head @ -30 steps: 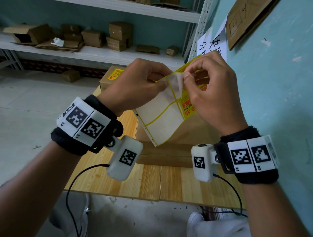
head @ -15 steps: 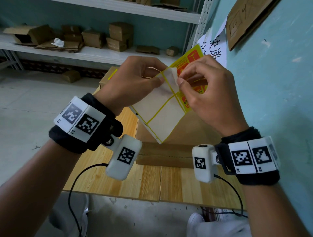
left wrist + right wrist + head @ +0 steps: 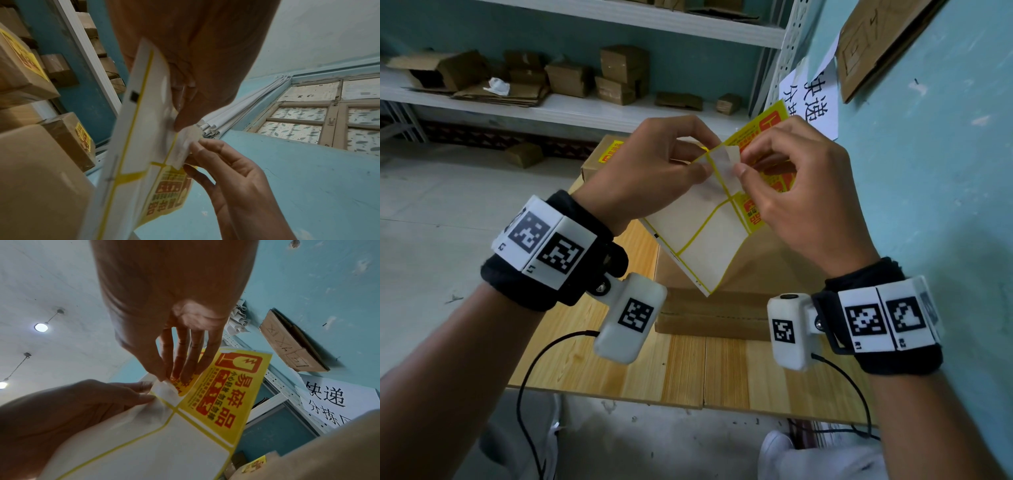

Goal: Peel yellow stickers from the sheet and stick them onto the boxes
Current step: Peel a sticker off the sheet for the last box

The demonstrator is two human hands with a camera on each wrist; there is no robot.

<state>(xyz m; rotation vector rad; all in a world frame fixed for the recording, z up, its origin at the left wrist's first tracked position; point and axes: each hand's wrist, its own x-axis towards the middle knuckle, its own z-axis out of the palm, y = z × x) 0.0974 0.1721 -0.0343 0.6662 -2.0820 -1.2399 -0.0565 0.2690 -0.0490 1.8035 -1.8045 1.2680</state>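
Note:
I hold the sticker sheet [image 3: 698,236] up over the table, its white backing crossed by yellow lines with several empty cells. My left hand [image 3: 654,168] pinches the sheet's upper edge [image 3: 148,113]. My right hand [image 3: 787,185] pinches the lifted corner of a yellow sticker [image 3: 727,161], whose white underside curls back [image 3: 166,390]. Another yellow sticker with red print [image 3: 228,394] stays flat on the sheet. A large brown box [image 3: 726,308] lies on the table under the sheet. Behind it a smaller box [image 3: 599,161] carries a yellow sticker.
The wooden table [image 3: 688,370] ends near me, with grey floor to the left. A teal wall [image 3: 945,171] stands close on the right with a paper sign [image 3: 811,99] and cardboard on it. White shelves [image 3: 551,109] at the back hold several boxes.
Both hands have shifted the sheet slightly up and left. The peeled corner stays pinched in the right hand's fingers, folded back a little further.

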